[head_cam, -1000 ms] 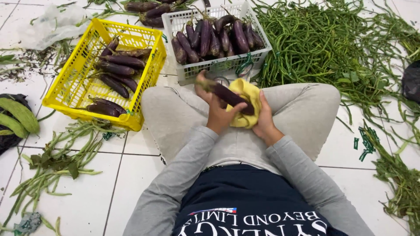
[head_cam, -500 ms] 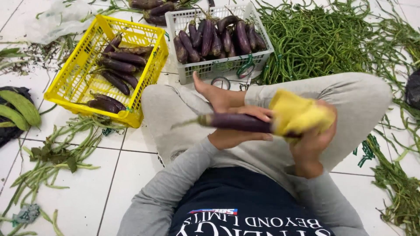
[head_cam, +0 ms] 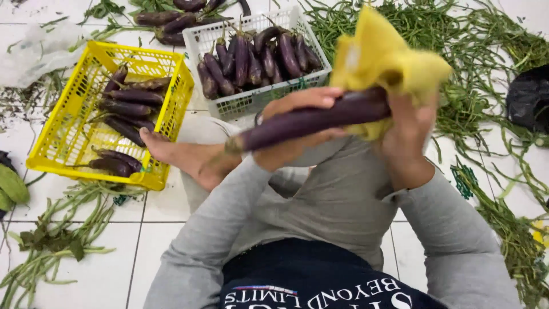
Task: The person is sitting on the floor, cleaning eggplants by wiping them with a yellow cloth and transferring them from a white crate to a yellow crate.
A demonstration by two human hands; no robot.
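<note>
So the long purple eggplant (head_cam: 311, 120) is up in mid-air, lying nearly level across the middle of the view, its stem end pointing left and a bit down toward the bare foot (head_cam: 171, 151). The left hand (head_cam: 297, 129) has it around the middle: fingers (head_cam: 309, 98) curled over the top, the rest of the hand underneath, closed snug on it. The right hand (head_cam: 409, 134) is at the eggplant's right end with a yellow cloth (head_cam: 383, 57) bunched up in it; the cloth is wrapped over that end and puffs up above the fingers, so I can't really see how tight those fingers are, just that they're closed round cloth and eggplant together. Both hands sit above the grey-trousered lap, well clear of the floor. Far and just left of the hands is a white basket (head_cam: 206, 40) full of eggplants, and further left a yellow crate (head_cam: 171, 97) with a handful more lying in it; its near right corner is right beside the foot. Long green beans (head_cam: 486, 51) are heaped over the floor on the right and far side, with a smaller scatter at near left. White tile floor (head_cam: 103, 274) near left of the knee is the most open patch.
</note>
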